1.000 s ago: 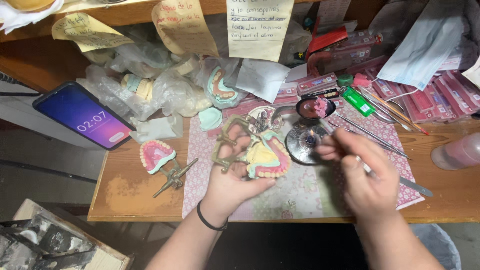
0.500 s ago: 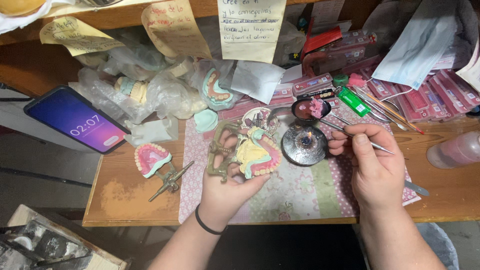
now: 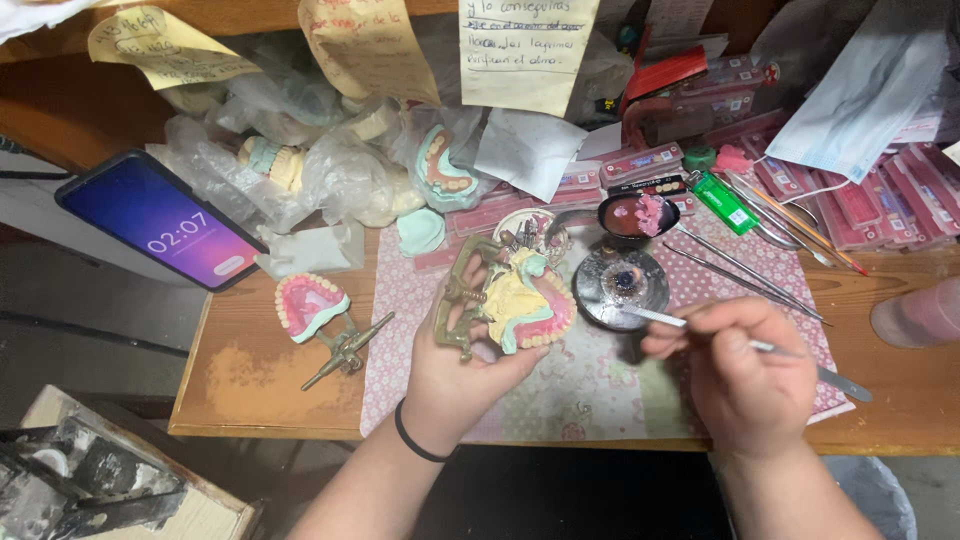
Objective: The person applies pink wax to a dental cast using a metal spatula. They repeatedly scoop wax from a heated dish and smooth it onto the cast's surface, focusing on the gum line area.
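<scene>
Denture model in left hand (image 3: 455, 365), thin tool in right hand (image 3: 745, 370).

Left hand closed round a brass articulator (image 3: 462, 295) carrying the yellow cast with pink wax and teeth (image 3: 525, 300), held above the floral mat (image 3: 600, 385) at table centre. Right hand pinched shut on a metal spatula (image 3: 790, 352), tip now over the round burner (image 3: 620, 285), where a second ago it sat nearer the model; probably warming or loading wax before going back to the teeth. Second denture (image 3: 308, 305) left on bare table (image 3: 250, 385), phone (image 3: 160, 220) far left, pink wax dish (image 3: 638, 215) just beyond the burner.
</scene>
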